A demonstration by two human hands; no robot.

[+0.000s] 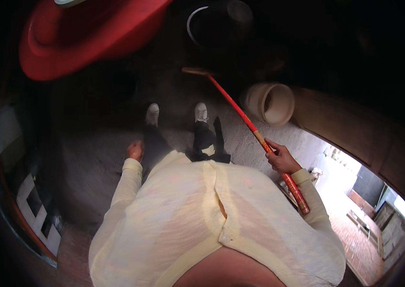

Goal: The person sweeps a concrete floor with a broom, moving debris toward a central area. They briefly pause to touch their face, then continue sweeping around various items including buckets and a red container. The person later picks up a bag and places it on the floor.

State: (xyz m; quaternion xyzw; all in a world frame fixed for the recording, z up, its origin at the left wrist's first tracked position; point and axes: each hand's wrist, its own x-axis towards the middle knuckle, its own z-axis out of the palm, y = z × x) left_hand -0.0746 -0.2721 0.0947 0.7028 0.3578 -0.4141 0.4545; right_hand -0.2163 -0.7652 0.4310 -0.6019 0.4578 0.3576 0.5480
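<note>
My right hand [282,158] is wrapped round the handle of a long red-handled tool [233,103], right of my body. Its handle has a bare tan band just beyond my hand, and the butt end runs back along my forearm. At the far end sits a thin, brownish head set crosswise, too dark and blurred to tell its kind. Down at my left side, my left hand [135,150] hangs with its fingers curled in, and nothing shows in it. A cream-coloured tub [279,104], lying with its mouth toward me, is beyond my right hand.
A large red plastic basin or lid [87,38], blurred, is at the upper left. A dark bucket [221,24] stands in shadow ahead. To the right, a brown board or wall edge [350,124] borders a bright doorway. White blocks [37,210] stand at the left.
</note>
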